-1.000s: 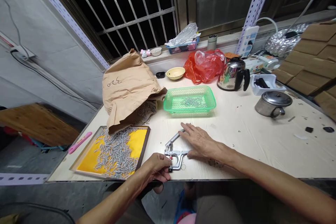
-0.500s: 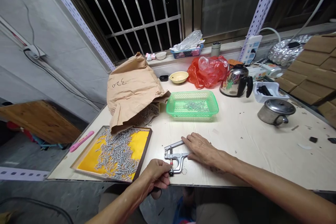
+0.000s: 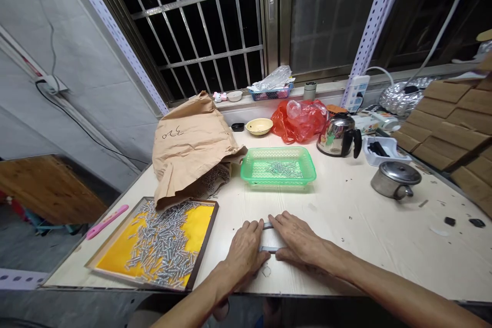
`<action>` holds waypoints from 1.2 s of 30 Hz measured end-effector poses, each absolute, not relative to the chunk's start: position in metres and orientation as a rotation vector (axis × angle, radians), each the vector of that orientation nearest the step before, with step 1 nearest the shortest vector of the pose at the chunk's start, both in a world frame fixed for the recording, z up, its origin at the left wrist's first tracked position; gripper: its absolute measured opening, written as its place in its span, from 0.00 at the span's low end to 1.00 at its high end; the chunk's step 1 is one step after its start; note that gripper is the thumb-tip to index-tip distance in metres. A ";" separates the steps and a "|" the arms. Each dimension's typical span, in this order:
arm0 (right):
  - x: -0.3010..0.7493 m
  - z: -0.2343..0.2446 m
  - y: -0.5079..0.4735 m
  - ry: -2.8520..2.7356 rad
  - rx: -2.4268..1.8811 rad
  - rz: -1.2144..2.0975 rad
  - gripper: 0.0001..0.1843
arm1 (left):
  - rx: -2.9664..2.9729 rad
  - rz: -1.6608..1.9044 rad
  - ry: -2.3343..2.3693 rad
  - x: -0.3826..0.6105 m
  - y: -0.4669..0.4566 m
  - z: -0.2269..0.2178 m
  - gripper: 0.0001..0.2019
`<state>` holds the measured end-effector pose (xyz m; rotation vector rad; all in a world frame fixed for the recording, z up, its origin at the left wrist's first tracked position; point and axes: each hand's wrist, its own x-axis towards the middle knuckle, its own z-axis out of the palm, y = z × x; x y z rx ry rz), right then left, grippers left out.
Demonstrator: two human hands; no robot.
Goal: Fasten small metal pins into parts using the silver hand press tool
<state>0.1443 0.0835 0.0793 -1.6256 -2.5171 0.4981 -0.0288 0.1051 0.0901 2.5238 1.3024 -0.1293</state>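
A pair of grey metal snap-fastener pliers (image 3: 270, 249) lies on the table near its front edge, between my two hands. My left hand (image 3: 244, 249) is wrapped over the head end, hiding the jaws. From the other side, my right hand (image 3: 302, 240) holds the handle ends between thumb and fingers. Only short stretches of the two handles show. To the left is a shallow tray (image 3: 205, 243) with a yellow bottom, heaped with small silvery ridged metal pieces (image 3: 163, 241). Beyond the hands sits a green plastic basket (image 3: 279, 182) with more slim metal pieces in it.
A brown paper bag (image 3: 192, 146) leans open behind the tray; a pink-handled tool (image 3: 107, 221) lies left of it. A red plastic bag (image 3: 298, 123), a kettle (image 3: 335, 138), a lidded metal pot (image 3: 394, 180) and stacked cardboard (image 3: 442, 120) stand at the back and right.
My left hand has gone from pinching the lower jaw's tip to covering the pliers' head. My right hand stays on the handles. The whole scene sits slightly lower in view.
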 end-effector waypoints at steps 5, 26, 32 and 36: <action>0.144 0.088 0.086 -2.559 -1.683 0.377 0.17 | 2.602 -0.173 1.329 -0.023 0.101 0.086 0.22; 0.169 0.075 0.089 -2.483 -1.515 0.481 0.18 | 2.714 0.240 1.198 -0.027 0.051 0.055 0.20; 0.169 0.067 0.110 -2.334 -1.625 0.317 0.07 | 2.565 0.359 1.058 -0.017 0.025 0.056 0.16; 0.154 0.079 0.118 -2.385 -1.770 0.276 0.06 | 2.505 0.397 1.017 -0.019 0.024 0.062 0.14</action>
